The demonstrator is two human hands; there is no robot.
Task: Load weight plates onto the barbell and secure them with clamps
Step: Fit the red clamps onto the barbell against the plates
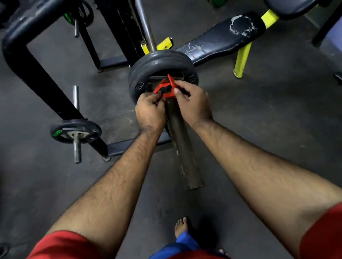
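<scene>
Head view: at frame centre, dark weight plates (162, 71), apparently two or three stacked, already sit on the barbell sleeve (181, 145), which runs down toward the lower middle. Just in front of them a red clamp (166, 90) is on the sleeve, close to the outer plate. The left hand (149, 112) pinches its lower side; the right hand (193, 100) pinches its raised lever. Loading on this end looks done; closing the lever seems left. The far end lies out of view.

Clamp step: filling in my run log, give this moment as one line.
step: fit clamp | left hand: grips clamp | right hand: grips clamp | plates: on sleeve
</scene>
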